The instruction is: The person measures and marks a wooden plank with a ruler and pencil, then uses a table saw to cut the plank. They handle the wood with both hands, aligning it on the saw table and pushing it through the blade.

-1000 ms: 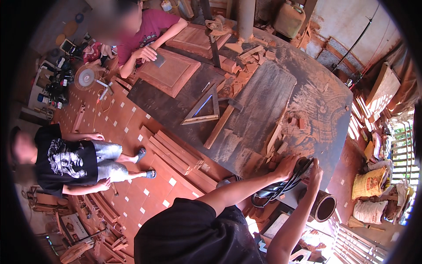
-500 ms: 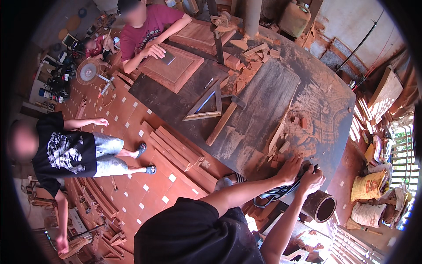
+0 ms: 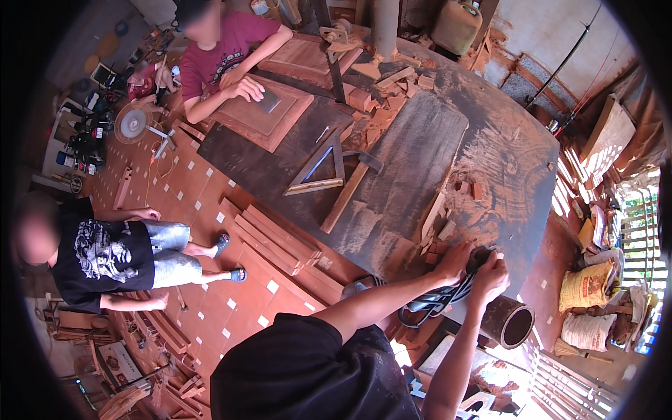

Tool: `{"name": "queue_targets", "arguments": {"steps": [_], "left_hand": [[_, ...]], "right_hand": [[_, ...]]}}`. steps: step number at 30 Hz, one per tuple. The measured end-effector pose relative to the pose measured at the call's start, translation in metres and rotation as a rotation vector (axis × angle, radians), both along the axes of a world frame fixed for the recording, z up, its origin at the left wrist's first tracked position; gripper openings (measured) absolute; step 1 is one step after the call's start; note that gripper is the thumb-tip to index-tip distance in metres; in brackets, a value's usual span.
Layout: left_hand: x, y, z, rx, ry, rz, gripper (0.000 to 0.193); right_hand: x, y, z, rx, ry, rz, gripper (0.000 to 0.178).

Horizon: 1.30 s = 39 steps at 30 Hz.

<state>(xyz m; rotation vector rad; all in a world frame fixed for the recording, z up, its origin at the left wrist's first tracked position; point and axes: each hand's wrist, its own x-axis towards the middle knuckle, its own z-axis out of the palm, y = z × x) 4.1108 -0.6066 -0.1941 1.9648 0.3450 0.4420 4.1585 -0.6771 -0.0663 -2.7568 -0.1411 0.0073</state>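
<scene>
At the near right edge of the dark table (image 3: 521,210), both my hands are closed around a dark bundle. My left hand (image 3: 453,262) grips a dark piece whose kind I cannot make out, partly hidden by the fingers. My right hand (image 3: 492,278), in a fist close beside it, holds the end of a coiled dark cable (image 3: 435,302). The cable's loops hang below my left wrist, off the table edge. Just below my right hand is a brown, open-ended cylinder (image 3: 516,326).
A hammer (image 3: 353,185), a wooden triangle (image 3: 318,171), wood offcuts (image 3: 381,112) and sawdust lie on the table. Across it, a person in maroon (image 3: 234,52) works on a panel (image 3: 262,115). Another person (image 3: 105,252) stands left, near stacked planks (image 3: 269,238). Sacks (image 3: 591,287) stand right.
My hands have shifted slightly, and the cable loops now show drawn up toward my right hand. The standing person's arms have come in closer to the body. The view has shifted a little.
</scene>
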Motion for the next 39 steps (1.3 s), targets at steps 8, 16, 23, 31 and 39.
{"name": "queue_targets", "arguments": {"steps": [8,16,23,31,39], "left_hand": [[0.002,0.0,0.007,0.049,0.008,-0.014,0.057],[-0.002,-0.001,0.016,0.044,0.075,-0.029,0.057],[0.018,0.007,-0.045,-0.419,0.064,-0.064,0.025],[0.002,0.028,0.051,-0.229,0.066,-0.133,0.061],[0.003,0.023,-0.005,-0.034,-0.189,-0.086,0.047]], "right_hand": [[0.039,-0.038,-0.029,0.469,0.532,-0.318,0.08],[0.041,-0.035,-0.038,0.51,0.629,-0.327,0.095],[0.04,-0.029,-0.062,0.205,0.123,0.092,0.072],[0.042,-0.045,-0.028,0.206,0.087,0.415,0.078],[0.07,0.003,0.011,-0.065,0.471,-0.033,0.072]]}}
